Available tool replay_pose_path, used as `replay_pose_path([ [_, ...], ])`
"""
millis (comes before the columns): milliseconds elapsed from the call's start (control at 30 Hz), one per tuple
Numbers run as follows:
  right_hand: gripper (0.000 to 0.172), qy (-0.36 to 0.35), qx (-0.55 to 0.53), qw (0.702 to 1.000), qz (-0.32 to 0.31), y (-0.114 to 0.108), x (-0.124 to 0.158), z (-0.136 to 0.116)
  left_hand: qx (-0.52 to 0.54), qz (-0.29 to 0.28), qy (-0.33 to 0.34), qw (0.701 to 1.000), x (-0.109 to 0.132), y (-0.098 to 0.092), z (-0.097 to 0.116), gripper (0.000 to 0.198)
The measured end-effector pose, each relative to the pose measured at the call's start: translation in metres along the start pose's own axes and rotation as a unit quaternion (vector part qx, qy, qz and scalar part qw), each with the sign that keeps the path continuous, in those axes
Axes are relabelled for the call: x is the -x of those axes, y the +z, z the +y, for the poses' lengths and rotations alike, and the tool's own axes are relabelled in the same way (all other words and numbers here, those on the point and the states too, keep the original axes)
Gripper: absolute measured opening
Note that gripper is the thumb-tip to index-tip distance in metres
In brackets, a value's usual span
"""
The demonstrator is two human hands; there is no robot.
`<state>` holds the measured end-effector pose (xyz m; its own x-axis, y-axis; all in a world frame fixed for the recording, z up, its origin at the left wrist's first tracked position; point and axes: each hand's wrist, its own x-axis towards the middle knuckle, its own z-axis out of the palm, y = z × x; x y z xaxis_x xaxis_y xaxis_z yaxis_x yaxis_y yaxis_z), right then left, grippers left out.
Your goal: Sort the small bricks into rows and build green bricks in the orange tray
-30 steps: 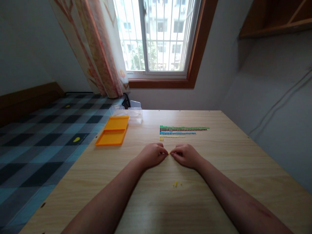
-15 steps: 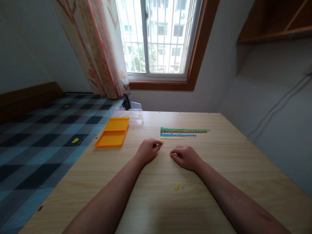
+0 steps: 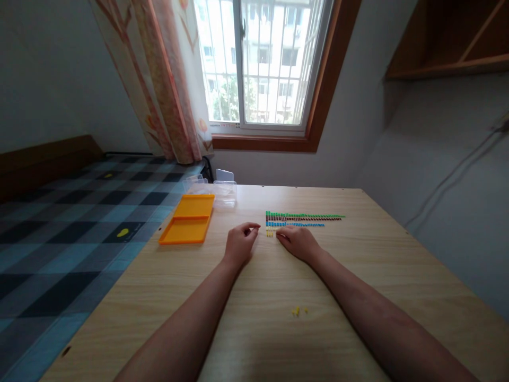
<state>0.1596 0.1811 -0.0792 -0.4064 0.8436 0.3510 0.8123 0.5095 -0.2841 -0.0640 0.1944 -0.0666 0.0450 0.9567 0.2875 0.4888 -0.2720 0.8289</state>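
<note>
My right hand is closed in a pinch on a small yellow piece, barely visible at its fingertips. Those fingertips touch down at the right end of a short row of yellow pieces. My left hand is to the left of the rows, thumb and index tips together, with nothing seen between them. Behind the yellow ones run long rows of tiny green pieces, brown pieces and blue pieces. My right hand covers most of a pale row in front of the blue one.
Several loose yellow pieces lie nearer to me on the wooden table. An open orange case and clear plastic boxes are at the back left. A bed with a checked cover adjoins the table's left side.
My right hand has moved forward to the yellow row. My left hand has drawn back leftward from that row. The view has shifted slightly.
</note>
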Motion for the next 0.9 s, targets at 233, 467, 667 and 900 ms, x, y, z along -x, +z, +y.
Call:
replay_pose_path([
  [233, 0.025, 0.0, 0.027, 1.0, -0.004, 0.0017, 0.0009, 0.0012, 0.007, -0.003, -0.011, 1.0, -0.0012, 0.003, -0.0031, 0.03],
  [467, 0.025, -0.001, 0.013, 1.0, 0.011, 0.0038, 0.0009, 0.0042, -0.002, 0.003, -0.007, 1.0, -0.0015, 0.0019, -0.0021, 0.028],
  [667, 0.026, -0.005, 0.018, 1.0, 0.004, 0.003, 0.0006, 0.0032, -0.009, 0.006, -0.007, 1.0, -0.0008, 0.0016, -0.0013, 0.027],
  [900, 0.025, 0.003, -0.016, 0.999, 0.033, 0.0058, 0.0014, 0.0081, -0.014, 0.007, 0.002, 1.0, -0.001, 0.0018, -0.0011, 0.028],
])
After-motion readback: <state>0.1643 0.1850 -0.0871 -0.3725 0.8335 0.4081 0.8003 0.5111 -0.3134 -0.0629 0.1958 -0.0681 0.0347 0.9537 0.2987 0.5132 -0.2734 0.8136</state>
